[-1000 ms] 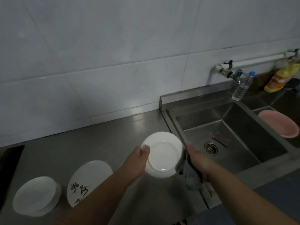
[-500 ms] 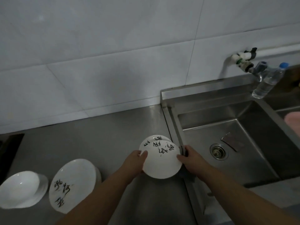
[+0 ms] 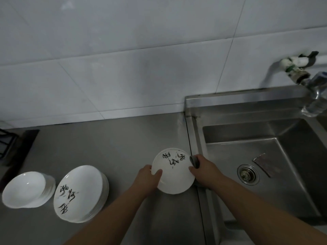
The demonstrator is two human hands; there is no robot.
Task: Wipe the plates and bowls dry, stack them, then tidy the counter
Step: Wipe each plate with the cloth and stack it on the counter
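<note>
A round, glossy white plate (image 3: 174, 175) with black brush lettering is over the brushed-steel counter (image 3: 115, 147), beside the sink (image 3: 230, 156). The left hand (image 3: 147, 178) pinches its 9 o'clock rim, thumb on top. The right hand (image 3: 205, 169) clamps a grey cloth (image 3: 193, 160) against its 3 o'clock rim. Toward 8 o'clock, a plate stack (image 3: 79, 193) and a bowl stack (image 3: 26, 189) rest on the counter.
</note>
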